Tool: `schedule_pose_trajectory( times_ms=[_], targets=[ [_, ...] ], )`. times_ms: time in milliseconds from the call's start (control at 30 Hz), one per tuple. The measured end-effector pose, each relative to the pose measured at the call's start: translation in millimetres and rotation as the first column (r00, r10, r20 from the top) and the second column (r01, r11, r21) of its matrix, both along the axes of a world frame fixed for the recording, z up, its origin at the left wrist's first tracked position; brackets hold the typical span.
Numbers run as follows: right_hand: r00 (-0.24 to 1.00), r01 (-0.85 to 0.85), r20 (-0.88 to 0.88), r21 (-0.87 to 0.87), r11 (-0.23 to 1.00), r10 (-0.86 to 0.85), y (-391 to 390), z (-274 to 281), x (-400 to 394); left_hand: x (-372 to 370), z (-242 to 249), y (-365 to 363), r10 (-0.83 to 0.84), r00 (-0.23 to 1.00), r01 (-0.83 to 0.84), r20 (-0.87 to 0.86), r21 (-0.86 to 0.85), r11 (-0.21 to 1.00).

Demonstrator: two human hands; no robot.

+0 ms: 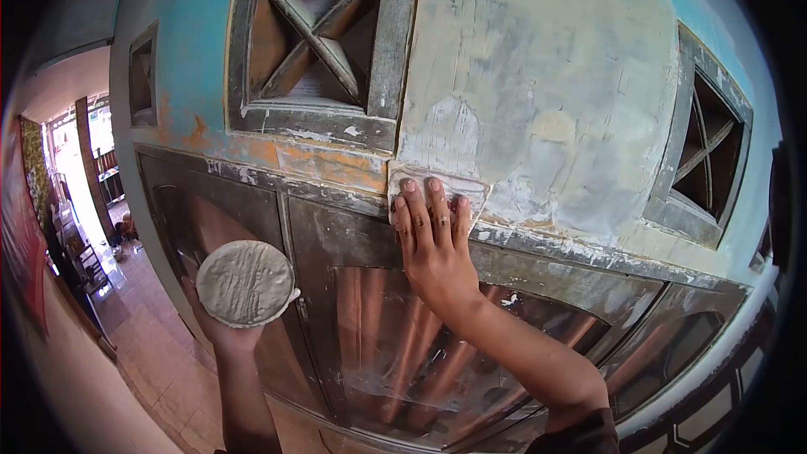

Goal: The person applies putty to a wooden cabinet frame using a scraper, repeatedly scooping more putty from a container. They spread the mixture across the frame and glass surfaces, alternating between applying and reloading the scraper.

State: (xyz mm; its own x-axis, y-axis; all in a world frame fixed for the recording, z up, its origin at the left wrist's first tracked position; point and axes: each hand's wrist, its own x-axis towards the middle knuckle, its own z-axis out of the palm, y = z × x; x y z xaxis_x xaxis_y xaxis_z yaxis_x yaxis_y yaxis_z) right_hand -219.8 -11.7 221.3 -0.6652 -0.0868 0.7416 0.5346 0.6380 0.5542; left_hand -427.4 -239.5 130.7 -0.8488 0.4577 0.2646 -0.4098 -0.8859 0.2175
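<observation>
My left hand (225, 332) holds up from below a round container of grey paste (245, 284), whose surface is ridged and reaches the rim. A small blob hangs at its right edge. My right hand (433, 223) presses a flat, paste-smeared spreader (471, 187) against the wall, its fingers spread over the tool's face and the thumb hidden. The spreader lies at the bottom of a patchy grey and cream wall section (538, 101), just above the dark wooden frame (336, 195).
Above left is a square vent with crossed slats (316, 34); another vent (704, 147) is at right. Glass panes with curtains (395, 345) stand below my right hand. At far left, a tiled floor (155, 319) leads to a bright doorway.
</observation>
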Motion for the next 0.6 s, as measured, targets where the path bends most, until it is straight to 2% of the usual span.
schedule_pose_trajectory(
  times_ms=[133, 200, 300, 333, 400, 433, 500, 600],
  targets=[
    [0.999, -0.011, -0.036, -0.035, 0.999, 0.01, 1, -13, -6, 1, -11, 1, -0.033, 0.999, 0.034, 0.005, -0.028, 0.999],
    [1.0, -0.013, -0.02, -0.049, 0.999, 0.012, 0, -21, -4, -7, -24, 0, -0.104, 0.985, 0.113, -0.14, 0.058, 0.992],
    [1.0, -0.019, 0.016, -0.053, 0.998, 0.019, -3, -25, 3, -8, -30, -3, -0.133, 0.971, 0.154, -0.198, 0.09, 0.984],
    [0.999, -0.02, 0.037, -0.041, 0.999, 0.021, -3, -24, 7, -6, -29, -5, -0.135, 0.971, 0.155, -0.196, 0.09, 0.984],
    [0.996, -0.072, 0.041, -0.076, 0.994, 0.076, -7, -28, 14, 1, -23, -9, -0.052, 0.999, 0.052, -0.006, -0.027, 0.998],
    [0.991, -0.127, 0.038, -0.108, 0.986, 0.132, -9, -28, 17, 0, -24, -11, -0.053, 0.999, 0.053, -0.008, -0.026, 0.998],
    [0.99, -0.14, 0.013, -0.069, 0.988, 0.141, -17, -15, 24, -1, -28, -13, -0.124, 0.981, 0.135, -0.146, 0.066, 0.989],
    [0.991, -0.123, -0.055, -0.039, 0.992, 0.121, -16, 3, 17, -2, -31, -5, -0.134, 0.985, 0.144, -0.112, 0.086, 0.986]
  ],
)
